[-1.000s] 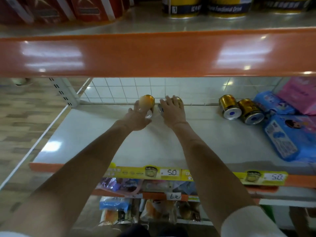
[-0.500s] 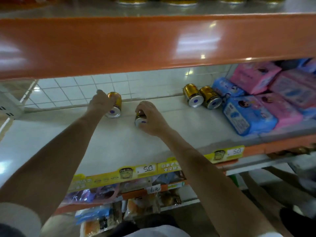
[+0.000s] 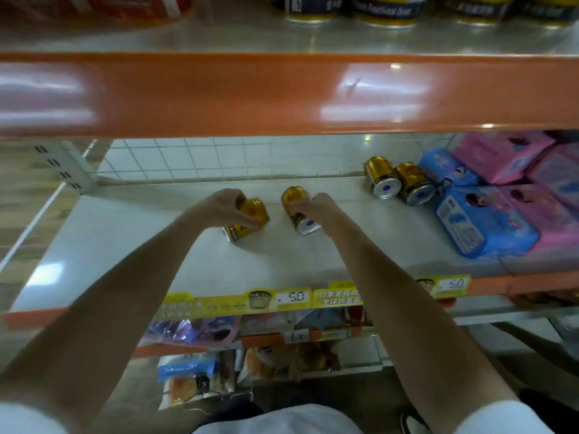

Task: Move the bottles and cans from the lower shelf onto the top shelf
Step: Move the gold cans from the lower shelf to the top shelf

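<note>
On the lower shelf (image 3: 131, 245) my left hand (image 3: 224, 206) grips a gold can (image 3: 250, 219) lying on its side in the middle of the board. Just to its right my right hand (image 3: 316, 205) grips a second gold can (image 3: 297, 211), also on its side, its silver bottom facing me. Two more gold cans (image 3: 380, 177) (image 3: 413, 183) lie side by side at the back right of the same shelf. The top shelf (image 3: 219, 39) above the orange rail holds yellow and blue cans (image 3: 385, 10) at the right.
The wide orange rail (image 3: 282, 92) of the top shelf hangs over the lower shelf. Blue packs (image 3: 482, 220) and pink packs (image 3: 501, 155) fill the lower shelf's right end. Red packages (image 3: 131, 4) stand at the top left. Yellow price tags (image 3: 282, 299) line the front edge.
Both hands have pulled their cans forward from the back of the shelf towards its middle. The left can has turned so its side faces me.
</note>
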### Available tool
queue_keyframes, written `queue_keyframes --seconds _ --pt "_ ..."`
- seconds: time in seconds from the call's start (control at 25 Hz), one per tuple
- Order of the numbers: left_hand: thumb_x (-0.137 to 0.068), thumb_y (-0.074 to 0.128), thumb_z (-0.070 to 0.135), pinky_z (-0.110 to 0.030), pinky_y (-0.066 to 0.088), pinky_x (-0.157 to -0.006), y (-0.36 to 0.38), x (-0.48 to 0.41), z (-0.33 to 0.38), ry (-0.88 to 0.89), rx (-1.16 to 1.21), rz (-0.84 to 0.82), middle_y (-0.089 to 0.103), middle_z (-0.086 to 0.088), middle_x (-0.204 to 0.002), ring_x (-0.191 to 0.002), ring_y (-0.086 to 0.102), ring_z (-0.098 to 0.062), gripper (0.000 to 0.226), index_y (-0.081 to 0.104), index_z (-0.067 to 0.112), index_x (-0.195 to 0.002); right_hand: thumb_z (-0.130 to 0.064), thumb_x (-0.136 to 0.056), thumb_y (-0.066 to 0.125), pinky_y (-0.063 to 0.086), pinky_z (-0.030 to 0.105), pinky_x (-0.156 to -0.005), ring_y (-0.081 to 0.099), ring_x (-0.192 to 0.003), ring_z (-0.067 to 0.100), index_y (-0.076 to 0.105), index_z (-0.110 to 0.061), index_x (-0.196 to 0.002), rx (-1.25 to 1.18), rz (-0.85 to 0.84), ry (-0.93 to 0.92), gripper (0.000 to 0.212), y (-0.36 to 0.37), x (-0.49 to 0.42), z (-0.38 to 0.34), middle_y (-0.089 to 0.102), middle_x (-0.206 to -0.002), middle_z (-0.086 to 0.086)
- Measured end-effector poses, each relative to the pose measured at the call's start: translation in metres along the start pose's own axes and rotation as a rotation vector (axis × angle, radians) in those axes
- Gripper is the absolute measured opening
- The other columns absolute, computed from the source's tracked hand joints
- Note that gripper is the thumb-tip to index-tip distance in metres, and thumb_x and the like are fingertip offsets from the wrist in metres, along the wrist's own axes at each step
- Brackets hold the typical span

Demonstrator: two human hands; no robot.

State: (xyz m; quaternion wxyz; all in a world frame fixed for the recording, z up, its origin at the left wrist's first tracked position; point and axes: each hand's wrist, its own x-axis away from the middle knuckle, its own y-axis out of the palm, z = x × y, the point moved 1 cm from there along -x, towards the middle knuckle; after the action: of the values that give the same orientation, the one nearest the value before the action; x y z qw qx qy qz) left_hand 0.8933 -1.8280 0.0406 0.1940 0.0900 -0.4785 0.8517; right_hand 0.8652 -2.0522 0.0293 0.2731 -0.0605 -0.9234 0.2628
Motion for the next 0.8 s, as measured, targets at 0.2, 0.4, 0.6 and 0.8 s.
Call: queue_keyframes --seconds 0.2,0.4,0.6,0.8 --pt "-0.061 0.091 0.008 -0.035 0.054 -0.081 0.008 0.051 -0.008 0.142 0.351 0.066 0.056 -0.001 -0.11 -0.097 0.059 -0.021 0.071 0.049 0.019 -0.118 -0.043 -0.067 0.079 0.041 0.025 -0.053 0.062 -0.085 0.022 0.06 -0.007 -0.105 0.058 -0.047 -0.054 0.056 0.009 0.012 0.005 0.062 -0.1 0.011" --pt "-0.041 0.089 0.032 -0.036 0.056 -0.087 0.014 0.082 -0.012 0.18 0.386 0.139 0.064 0.0 -0.114 -0.103 0.065 -0.02 0.086 0.053 0.024 -0.118 -0.02 -0.075 0.078 0.05 0.024 -0.059 0.063 -0.07 0.016 0.065 -0.006 -0.091 -0.233 -0.041 -0.1 0.025 0.002 0.039 0.023 0.067 -0.088 0.011" --pt "-0.041 0.088 0.029 -0.042 0.057 -0.086 0.02 0.097 -0.021 0.103 0.455 0.219 0.063 -0.002 -0.109 -0.103 0.065 -0.024 0.082 0.05 0.02 -0.113 -0.006 -0.053 0.077 0.046 0.023 -0.062 0.055 -0.068 0.007 0.055 -0.012 -0.089 -0.326 0.038 -0.336 0.042 -0.006 0.07 0.041 0.057 -0.08 -0.003" --pt "-0.057 0.089 0.006 -0.048 0.053 -0.092 0.017 0.103 -0.033 0.119 0.344 0.176 0.06 -0.004 -0.116 -0.111 0.057 -0.025 0.075 0.05 0.024 -0.118 0.003 -0.057 0.084 0.048 0.019 -0.071 0.057 -0.097 0.017 0.045 -0.008 -0.122 -0.251 0.115 -0.383 0.077 0.007 0.073 0.053 0.056 -0.108 0.001"
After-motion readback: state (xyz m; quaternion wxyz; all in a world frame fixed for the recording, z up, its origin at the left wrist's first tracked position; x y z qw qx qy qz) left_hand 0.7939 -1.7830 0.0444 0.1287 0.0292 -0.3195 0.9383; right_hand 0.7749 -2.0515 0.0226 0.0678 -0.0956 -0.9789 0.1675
